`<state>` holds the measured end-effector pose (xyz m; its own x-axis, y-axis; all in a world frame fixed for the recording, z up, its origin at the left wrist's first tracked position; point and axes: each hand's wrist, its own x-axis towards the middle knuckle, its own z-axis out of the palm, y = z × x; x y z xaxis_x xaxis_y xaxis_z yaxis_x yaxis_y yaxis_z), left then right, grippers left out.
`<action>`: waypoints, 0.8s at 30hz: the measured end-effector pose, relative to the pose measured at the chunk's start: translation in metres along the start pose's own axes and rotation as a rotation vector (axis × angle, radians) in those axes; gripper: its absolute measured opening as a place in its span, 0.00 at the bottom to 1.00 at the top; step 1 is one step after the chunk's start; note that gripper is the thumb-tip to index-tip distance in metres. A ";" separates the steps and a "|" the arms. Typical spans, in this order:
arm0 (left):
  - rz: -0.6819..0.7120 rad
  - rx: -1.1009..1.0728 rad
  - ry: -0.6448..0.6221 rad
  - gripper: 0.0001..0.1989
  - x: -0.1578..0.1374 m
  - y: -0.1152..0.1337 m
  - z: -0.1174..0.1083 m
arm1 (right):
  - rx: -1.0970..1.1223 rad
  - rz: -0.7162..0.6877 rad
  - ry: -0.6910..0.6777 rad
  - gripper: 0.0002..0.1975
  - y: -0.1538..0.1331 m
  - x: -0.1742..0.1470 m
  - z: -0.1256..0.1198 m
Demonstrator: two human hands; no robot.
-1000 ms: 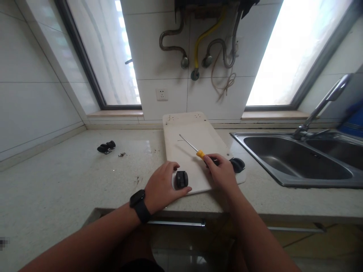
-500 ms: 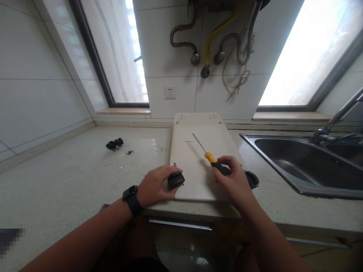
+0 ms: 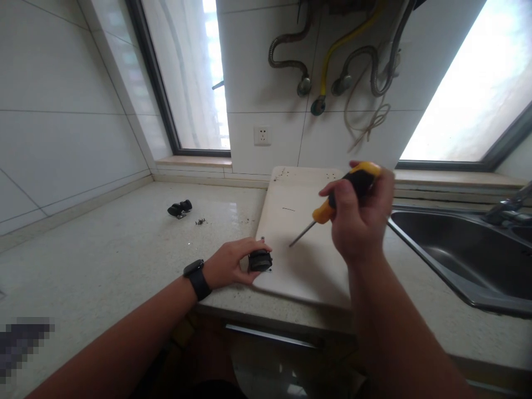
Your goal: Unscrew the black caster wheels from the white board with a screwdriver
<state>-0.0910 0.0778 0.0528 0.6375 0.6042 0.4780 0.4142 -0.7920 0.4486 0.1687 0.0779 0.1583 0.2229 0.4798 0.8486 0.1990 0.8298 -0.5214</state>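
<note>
My left hand [image 3: 235,261] is closed round a black caster wheel [image 3: 260,261], holding it at the front left corner of a cream board [image 3: 305,271]. Screw heads or holes show beside its mounting plate. In my right hand [image 3: 362,227] is a screwdriver [image 3: 323,214] with a yellow and black handle, raised over the board. Its shaft slants down to the left, and the tip appears above the board, apart from the caster. My right forearm covers the board's front right corner.
Another black caster [image 3: 179,209] lies on the pale counter [image 3: 137,249] at left, beside a small pile of screws [image 3: 200,221]. A steel sink [image 3: 453,255] is set in at right. Pipes [image 3: 318,105] and a socket [image 3: 262,136] are on the wall behind.
My right hand has lifted and turned the screwdriver, so its tip now points down toward the caster instead of away. My left hand stays on the caster. The view has shifted slightly.
</note>
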 end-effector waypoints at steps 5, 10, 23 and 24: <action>0.003 -0.004 0.000 0.27 0.002 -0.001 -0.002 | 0.026 -0.102 -0.049 0.16 0.030 -0.033 0.017; 0.005 -0.012 0.016 0.28 0.001 -0.005 0.001 | 0.139 -0.175 0.042 0.13 0.038 -0.046 0.026; -0.013 -0.006 0.023 0.28 0.000 -0.006 0.001 | 0.085 -0.137 -0.167 0.20 0.032 -0.049 0.022; -0.019 -0.010 0.024 0.28 0.000 -0.006 0.001 | 0.072 -0.116 -0.233 0.21 0.028 -0.047 0.021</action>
<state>-0.0923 0.0825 0.0493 0.6138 0.6212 0.4871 0.4193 -0.7794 0.4655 0.1438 0.0847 0.1057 -0.0248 0.4258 0.9045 0.1402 0.8973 -0.4186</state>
